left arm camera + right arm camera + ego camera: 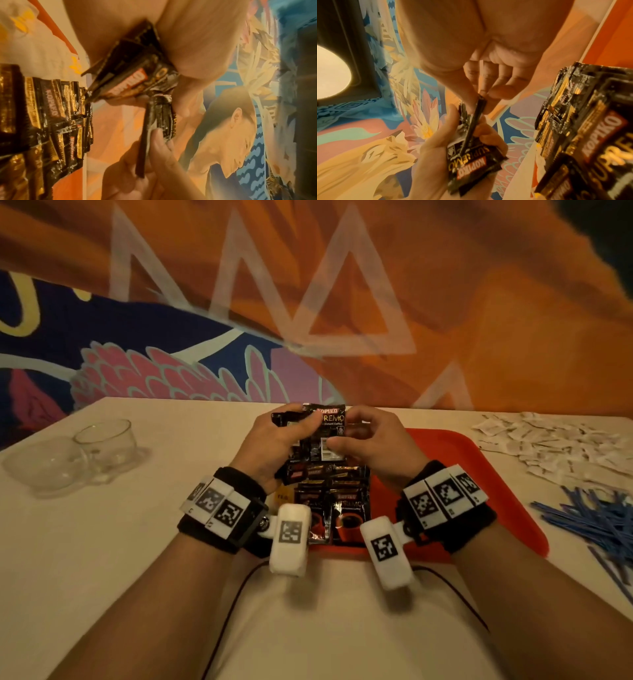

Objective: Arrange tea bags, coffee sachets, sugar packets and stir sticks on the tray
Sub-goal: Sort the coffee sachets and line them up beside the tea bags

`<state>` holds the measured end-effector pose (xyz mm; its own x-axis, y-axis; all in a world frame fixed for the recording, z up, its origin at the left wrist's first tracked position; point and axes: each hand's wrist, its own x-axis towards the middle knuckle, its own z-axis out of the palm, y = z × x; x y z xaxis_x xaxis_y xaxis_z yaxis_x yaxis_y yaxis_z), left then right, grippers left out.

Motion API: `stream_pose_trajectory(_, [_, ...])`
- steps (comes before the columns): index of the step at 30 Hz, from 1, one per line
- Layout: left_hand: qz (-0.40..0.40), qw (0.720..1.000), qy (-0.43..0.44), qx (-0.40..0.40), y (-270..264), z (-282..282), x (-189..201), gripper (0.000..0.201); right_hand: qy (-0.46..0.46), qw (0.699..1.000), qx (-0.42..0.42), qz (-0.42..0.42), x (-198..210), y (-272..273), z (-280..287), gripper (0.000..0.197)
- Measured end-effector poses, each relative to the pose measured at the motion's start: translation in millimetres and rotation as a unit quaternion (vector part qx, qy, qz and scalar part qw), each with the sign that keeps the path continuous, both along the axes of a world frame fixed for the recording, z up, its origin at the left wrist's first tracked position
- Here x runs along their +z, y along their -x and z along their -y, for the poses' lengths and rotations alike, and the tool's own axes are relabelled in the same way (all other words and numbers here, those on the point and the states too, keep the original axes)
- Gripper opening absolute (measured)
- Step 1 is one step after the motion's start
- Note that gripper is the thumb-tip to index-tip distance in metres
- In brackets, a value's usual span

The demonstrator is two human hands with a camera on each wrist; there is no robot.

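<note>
Stage of the task: coffee part-laid, the rest still to come. My left hand (274,440) grips a small bundle of coffee sachets (325,436), fingers curled round it, raised above the far edge of the red tray (479,460). My right hand (373,440) pinches the edge of one sachet in that bundle between thumb and fingertips; I judge it is being drawn off for placing. On the tray, near its left side, black coffee sachets already lie in overlapping rows (329,494) that run from under my hands toward the near edge. A yellow-and-white packet (284,496), perhaps a tea bag, shows at the tray's left edge under my left wrist; I cannot tell how many are there. The white sugar packets (548,440) remain heaped off the tray at the tabletop's far right corner, and the blue stir sticks (596,518) lie piled by its right edge. Two glass cups (78,453) stand at the left edge.
</note>
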<state>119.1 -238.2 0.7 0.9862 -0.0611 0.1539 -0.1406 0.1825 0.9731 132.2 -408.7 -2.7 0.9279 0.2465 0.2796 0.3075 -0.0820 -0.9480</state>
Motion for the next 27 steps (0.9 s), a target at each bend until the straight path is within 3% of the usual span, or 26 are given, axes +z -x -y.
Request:
stream_pose_trajectory(2, [0.026, 0.999, 0.015, 0.037, -1.3, 0.7, 1.0, 0.011, -0.004, 1.000, 0.008, -0.015, 3.3, 1.8, -0.4, 0.030])
stream_pose_trajectory(5, [0.095, 0.992, -0.017, 0.088, -2.2, 2.8, -0.4, 0.025, -0.030, 0.999, 0.009, -0.036, 5.4, 2.7, -3.4, 0.035])
stream_pose_trajectory(12, [0.171, 0.950, -0.109, 0.238, -4.1, -3.1, -6.7, 0.016, 0.069, 0.980, -0.139, 0.123, 5.2, 2.9, -7.9, 0.025])
stream_pose_trajectory(17, [0.080, 0.991, -0.033, 0.101, 13.4, 8.3, 5.3, 0.034, 0.140, 0.909, -0.179, 0.350, 12.7, 13.1, -14.9, 0.017])
stream_pose_trajectory(19, [0.049, 0.994, 0.051, 0.080, 15.2, 11.6, 7.3, 0.021, 0.180, 0.893, -0.152, 0.384, 12.1, 15.2, -18.8, 0.017])
stream_pose_trajectory(20, [0.031, 0.993, 0.089, 0.074, 15.5, 11.0, 8.6, 0.012, 0.198, 0.892, -0.140, 0.380, 12.4, 16.1, -19.4, 0.017])
stream_pose_trajectory(22, [0.014, 0.991, 0.104, 0.081, 12.4, 6.8, 8.8, 0.014, 0.205, 0.902, -0.127, 0.358, 14.1, 17.3, -17.5, 0.016])
stream_pose_trajectory(27, [0.022, 0.996, 0.036, 0.083, 12.1, -1.6, 9.9, 0.007, 0.148, 0.951, -0.173, 0.211, 24.2, 13.0, -5.8, 0.019])
